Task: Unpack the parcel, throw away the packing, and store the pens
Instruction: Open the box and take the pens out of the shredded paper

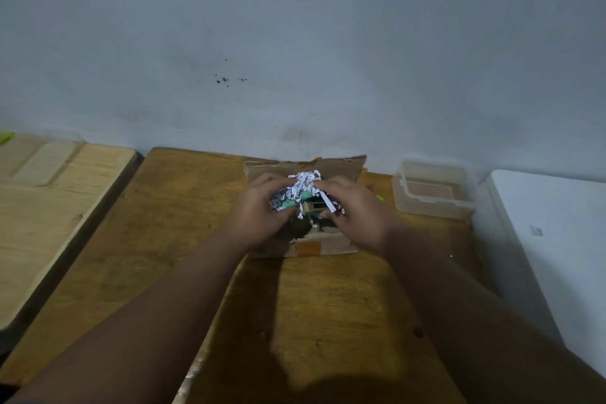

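Observation:
An open cardboard parcel (341,164) sits at the far middle of the wooden table (328,305), its back flap standing against the wall. Over it, my left hand (259,210) and my right hand (354,210) together grip a bundle: white shredded paper packing (303,187) on top, a teal packet (303,198) under it and a gold-coloured end (311,207) poking out. Whether the packet holds pens I cannot tell. The box's inside is dark and mostly hidden by my hands.
A clear plastic container (433,193), lidless, stands on the table right of the parcel. A small green thing (380,197) lies between them. A lighter wooden surface (65,193) adjoins on the left, a white surface (557,239) on the right. The wall is close behind.

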